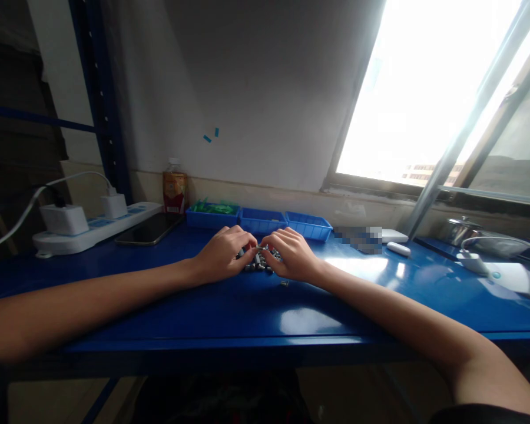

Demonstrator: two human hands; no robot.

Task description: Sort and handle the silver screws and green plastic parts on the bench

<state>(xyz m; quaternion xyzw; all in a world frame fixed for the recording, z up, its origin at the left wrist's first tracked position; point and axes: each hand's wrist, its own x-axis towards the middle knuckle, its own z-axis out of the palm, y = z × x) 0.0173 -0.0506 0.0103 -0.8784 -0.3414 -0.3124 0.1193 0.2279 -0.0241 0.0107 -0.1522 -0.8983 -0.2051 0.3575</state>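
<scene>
The left hand [226, 253] and right hand [292, 254] pinched a small part [260, 248] over metal bits [259, 262]; the next move seemed to need steady care.

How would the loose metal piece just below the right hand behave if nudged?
The loose metal piece looks short and roundish, so it may roll, though blur hides its exact shape. It could slide readily too: the blue tabletop looks glossy. Its metallic sheen suggests it's stiff, perhaps heavy for its size.
</scene>
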